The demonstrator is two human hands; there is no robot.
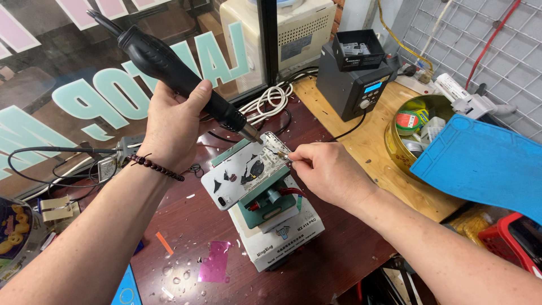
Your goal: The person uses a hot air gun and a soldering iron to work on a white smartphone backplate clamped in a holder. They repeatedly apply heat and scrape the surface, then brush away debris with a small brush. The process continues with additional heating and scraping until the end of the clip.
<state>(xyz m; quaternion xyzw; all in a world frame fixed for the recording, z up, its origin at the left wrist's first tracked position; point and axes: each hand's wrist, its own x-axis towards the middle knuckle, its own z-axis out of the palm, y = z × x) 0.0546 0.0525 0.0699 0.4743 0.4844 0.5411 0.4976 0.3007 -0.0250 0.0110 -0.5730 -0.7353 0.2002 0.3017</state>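
My left hand (pixel 172 121) grips a black hot-air gun (pixel 169 68) by its handle, with the metal nozzle angled down at the top end of a white phone (pixel 240 175). The phone lies back-up on a green clamp fixture (pixel 265 197), its rear glass broken with dark patches showing. The fixture stands on a white box-shaped base (pixel 282 234). My right hand (pixel 327 172) pinches a thin metal tool (pixel 279 152) whose tip touches the phone's upper edge beside the nozzle. A dark bead bracelet (pixel 155 166) circles my left wrist.
A dark red-brown desk (pixel 327 265) carries scraps, glass bits and a pink film piece (pixel 214 262). A black station with a lit display (pixel 355 85) stands behind, by white coiled cables (pixel 271 99). At right are a round tin of parts (pixel 412 133), a blue mat (pixel 485 164) and a red basket (pixel 511 240).
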